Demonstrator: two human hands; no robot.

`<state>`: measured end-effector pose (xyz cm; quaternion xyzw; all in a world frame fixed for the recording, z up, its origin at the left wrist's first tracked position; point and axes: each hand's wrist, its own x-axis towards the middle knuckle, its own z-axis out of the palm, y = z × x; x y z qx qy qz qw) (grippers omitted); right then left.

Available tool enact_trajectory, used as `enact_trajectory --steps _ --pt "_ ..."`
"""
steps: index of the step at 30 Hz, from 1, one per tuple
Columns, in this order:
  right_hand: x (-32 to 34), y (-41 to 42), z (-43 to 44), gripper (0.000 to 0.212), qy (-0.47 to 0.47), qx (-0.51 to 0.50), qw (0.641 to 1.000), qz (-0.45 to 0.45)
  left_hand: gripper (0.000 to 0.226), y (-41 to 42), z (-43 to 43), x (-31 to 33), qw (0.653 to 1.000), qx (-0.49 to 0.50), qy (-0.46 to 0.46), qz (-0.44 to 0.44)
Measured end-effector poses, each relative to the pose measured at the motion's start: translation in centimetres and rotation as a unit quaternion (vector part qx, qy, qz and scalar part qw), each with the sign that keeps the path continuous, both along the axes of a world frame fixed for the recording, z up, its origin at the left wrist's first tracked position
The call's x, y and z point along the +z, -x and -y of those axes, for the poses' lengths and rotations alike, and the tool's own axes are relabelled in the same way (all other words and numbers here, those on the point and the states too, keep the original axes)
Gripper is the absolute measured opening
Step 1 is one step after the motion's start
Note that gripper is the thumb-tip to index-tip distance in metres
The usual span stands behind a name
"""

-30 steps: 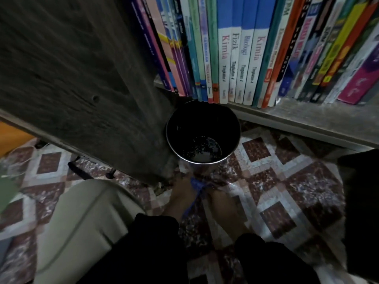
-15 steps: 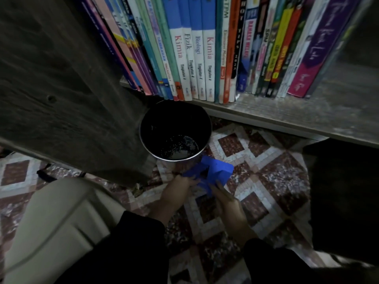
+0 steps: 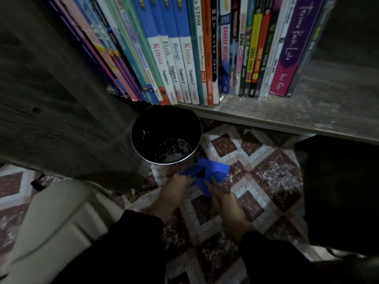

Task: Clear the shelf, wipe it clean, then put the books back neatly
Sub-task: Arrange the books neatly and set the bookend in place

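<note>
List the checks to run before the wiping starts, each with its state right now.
1. Grip on blue cloth: ok, left hand and right hand both hold it.
2. Clearing of shelf: not ok, books stand in a row on it.
3. Reach to pot: ok, it stands on the floor just ahead of the hands.
4. Water in pot: ok, a little glints at its bottom.
5. Dampness of cloth: cannot tell.
</note>
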<state>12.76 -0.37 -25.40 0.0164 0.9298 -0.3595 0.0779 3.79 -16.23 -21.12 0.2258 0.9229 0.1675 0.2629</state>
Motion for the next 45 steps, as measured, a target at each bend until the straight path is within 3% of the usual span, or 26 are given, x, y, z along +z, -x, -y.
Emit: enact_trajectory --steps 2,6,8,12,14,18,21,27,32,37,45 --pt "2.6 1.4 -1.3 0.033 0.016 -0.024 0.999 -0.020 0.028 0.6 -1.0 2.4 0.999 0.019 -0.010 -0.027" --pt "9.5 4.6 -5.0 0.027 -0.119 0.005 0.993 0.015 0.027 3.3 -3.6 8.1 0.999 0.001 0.000 -0.050" --pt "14.5 5.4 -6.7 0.023 -0.143 0.001 0.989 0.033 0.024 4.5 -5.1 11.8 0.998 -0.026 -0.014 -0.049" --pt "23.7 5.4 -9.6 0.014 -0.070 -0.019 0.997 0.012 0.019 5.8 -8.0 20.3 0.993 -0.067 -0.079 -0.060" --pt "28.0 5.2 -11.6 0.015 -0.033 -0.047 0.998 -0.025 0.024 5.6 -9.3 24.9 0.983 -0.058 -0.134 -0.114" --pt "34.9 5.1 -15.5 0.017 0.003 -0.154 0.984 -0.087 0.025 5.0 -11.1 31.7 0.929 -0.005 -0.281 -0.242" --pt "38.1 5.4 -18.1 0.014 -0.028 -0.242 0.965 -0.096 0.025 5.9 -12.4 33.9 0.912 0.029 -0.293 -0.285" --pt "38.5 7.4 -19.8 0.020 -0.190 -0.390 0.892 -0.128 0.036 7.6 -15.7 34.0 0.928 0.050 -0.238 -0.284" --pt "36.8 9.4 -19.4 0.023 -0.242 -0.436 0.854 -0.150 0.045 7.9 -17.9 33.8 0.942 0.028 -0.158 -0.296" --pt "34.0 9.4 -18.8 0.026 -0.229 -0.433 0.854 -0.176 0.055 7.9 -19.4 32.7 0.953 0.010 -0.120 -0.277" --pt "30.4 7.7 -20.6 0.038 -0.167 -0.429 0.857 -0.233 0.072 8.0 -20.3 30.0 0.938 -0.022 -0.028 -0.344"
